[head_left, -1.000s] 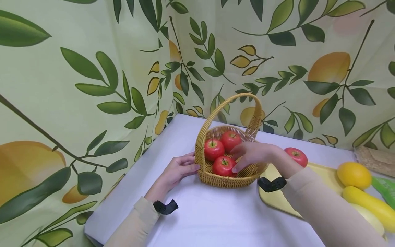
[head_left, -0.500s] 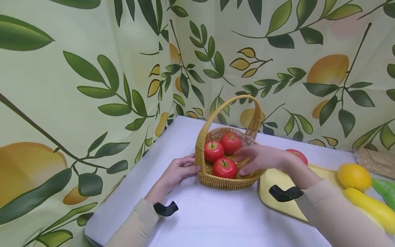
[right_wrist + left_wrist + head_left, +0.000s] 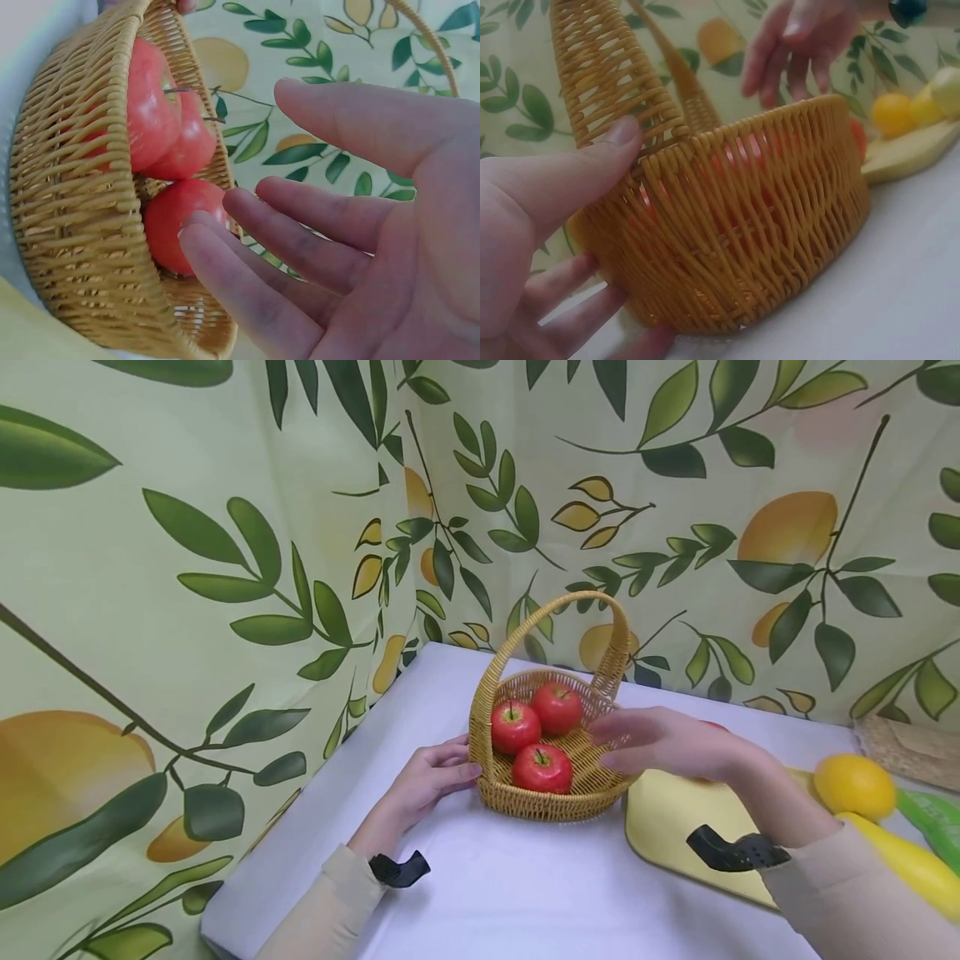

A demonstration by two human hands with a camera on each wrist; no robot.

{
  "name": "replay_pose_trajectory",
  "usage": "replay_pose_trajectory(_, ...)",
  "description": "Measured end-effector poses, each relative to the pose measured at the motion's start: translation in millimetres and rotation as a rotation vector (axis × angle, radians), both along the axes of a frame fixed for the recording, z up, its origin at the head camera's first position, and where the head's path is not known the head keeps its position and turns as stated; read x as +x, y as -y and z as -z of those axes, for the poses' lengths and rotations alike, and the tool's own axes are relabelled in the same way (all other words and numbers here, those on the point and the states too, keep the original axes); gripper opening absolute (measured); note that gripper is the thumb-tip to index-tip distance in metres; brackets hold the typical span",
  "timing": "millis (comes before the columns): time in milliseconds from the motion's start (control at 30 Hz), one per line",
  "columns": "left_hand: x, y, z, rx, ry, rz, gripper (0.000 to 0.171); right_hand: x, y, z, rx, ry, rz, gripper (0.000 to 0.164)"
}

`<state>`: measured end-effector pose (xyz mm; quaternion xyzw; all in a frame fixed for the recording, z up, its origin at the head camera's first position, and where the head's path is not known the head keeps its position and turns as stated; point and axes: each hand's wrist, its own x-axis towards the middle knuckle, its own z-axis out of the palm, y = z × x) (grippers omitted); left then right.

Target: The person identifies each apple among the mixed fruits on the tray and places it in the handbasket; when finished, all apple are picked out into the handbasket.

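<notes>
A wicker basket [image 3: 553,805] with a tall arched handle stands upright on the table, three red apples [image 3: 542,768] inside it. At its left side my left hand [image 3: 426,787] touches the outer wall; in the left wrist view the thumb [image 3: 592,169] lies near the handle's base and the other fingers against the weave. Over the basket's right rim hovers my right hand [image 3: 667,743], fingers extended and spread, holding nothing. The right wrist view has this hand's fingers [image 3: 322,259] apart in front of the basket opening. Another red apple [image 3: 713,725] is mostly hidden behind the right hand.
A pale yellow tray [image 3: 675,818] lies right of the basket. An orange fruit [image 3: 855,785], a long yellow vegetable [image 3: 903,856] and a green item [image 3: 933,818] are at the right. Behind them is a brown cork-like piece [image 3: 907,752]. Patterned cloth hangs behind the table.
My right hand has drawn back to the right, away from the front apple, its fingers loosening. The left hand stays at the basket. The apples keep their places.
</notes>
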<state>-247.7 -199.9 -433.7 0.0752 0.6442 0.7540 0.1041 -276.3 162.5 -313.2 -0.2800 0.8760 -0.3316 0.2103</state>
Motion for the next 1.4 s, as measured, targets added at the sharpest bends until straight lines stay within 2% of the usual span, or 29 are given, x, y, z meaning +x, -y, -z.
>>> replay_pose_trajectory(200, 0.5, -0.3, 0.9, 0.011, -0.005, 0.007, 0.037, 11.9, -17.2, 7.0, -0.097, 0.016, 0.057, 0.05)
replay_pose_trajectory(433, 2.0, 0.1, 1.4, 0.029, -0.015, 0.007, 0.035, 19.8, -35.1, 21.2, -0.249, -0.002, 0.069, 0.042)
replay_pose_trajectory(633, 3.0, 1.3, 3.3, 0.033, -0.009, 0.002, 0.035, 27.0, -40.3, 32.8, -0.349, 0.041, 0.094, 0.043)
replay_pose_trajectory(833, 1.6, 0.9, 3.5, 0.03, -0.012, 0.0, 0.034, 31.0, -45.1, 41.0, -0.39, -0.036, 0.157, 0.041)
replay_pose_trajectory(1000, 0.1, -0.5, 2.4, 0.03, -0.025, 0.009, 0.035, 31.7, -50.4, 44.1, -0.389, -0.104, 0.267, 0.041)
replay_pose_trajectory(1267, 0.8, -0.3, 1.8, 0.029, -0.017, 0.0, 0.033, 28.7, -59.6, 49.7, -0.198, -0.161, 0.521, 0.06)
replay_pose_trajectory(1400, 0.0, 0.6, 1.6, 0.026, -0.01, -0.004, 0.035, 22.8, -63.1, 57.6, -0.164, -0.175, 0.656, 0.066)
